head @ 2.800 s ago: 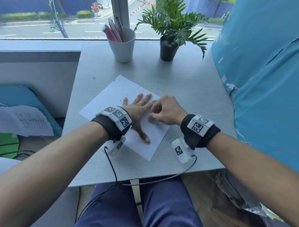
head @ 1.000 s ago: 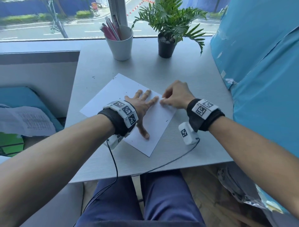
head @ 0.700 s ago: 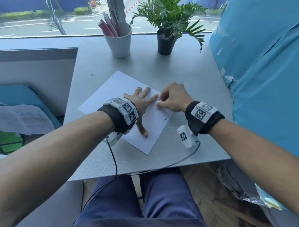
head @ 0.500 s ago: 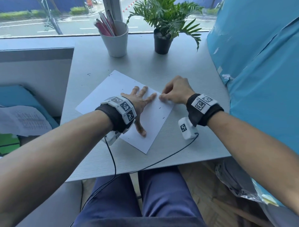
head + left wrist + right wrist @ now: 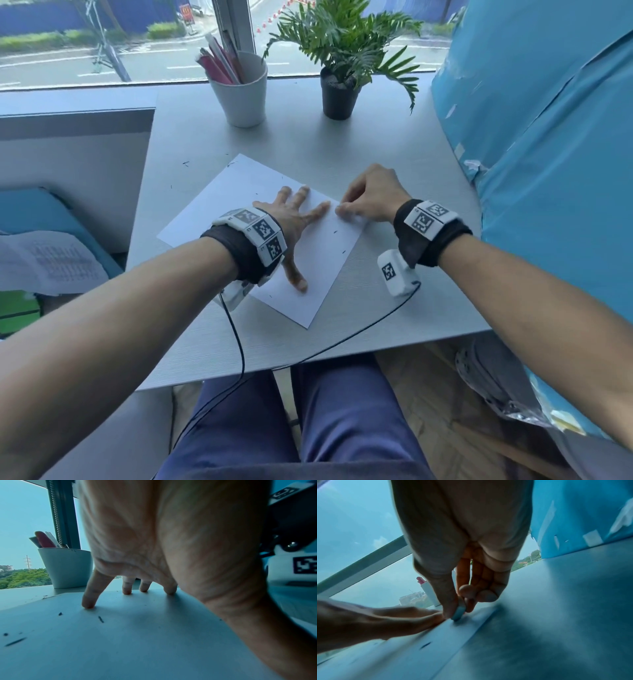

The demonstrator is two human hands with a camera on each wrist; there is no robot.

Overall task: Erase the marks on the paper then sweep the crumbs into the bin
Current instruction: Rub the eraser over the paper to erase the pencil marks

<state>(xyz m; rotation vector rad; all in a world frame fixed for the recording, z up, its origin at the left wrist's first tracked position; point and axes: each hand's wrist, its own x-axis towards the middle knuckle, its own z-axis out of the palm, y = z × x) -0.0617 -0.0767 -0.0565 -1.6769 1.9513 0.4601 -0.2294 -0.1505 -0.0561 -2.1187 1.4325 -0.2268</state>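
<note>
Head view: erasing underway, sweeping not begun.
Right hand [image 5: 371, 198] pinches the eraser [image 5: 458, 612] on the paper [image 5: 322, 253]; left hand [image 5: 291, 219] fingers spread wide, pinning it; crumbs [image 5: 101, 619] remain; no bin visible.

far edge: cup [image 5: 239, 92] + plant [image 5: 339, 92] block | R: blue sheet [image 5: 548, 137] close | table [image 5: 394, 144] between open

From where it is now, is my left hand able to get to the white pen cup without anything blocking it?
Probably yes. The left hand lies flat on the paper, and the table between it and the pen cup looks bare apart from crumbs; lifting it frees the paper, though.
</note>
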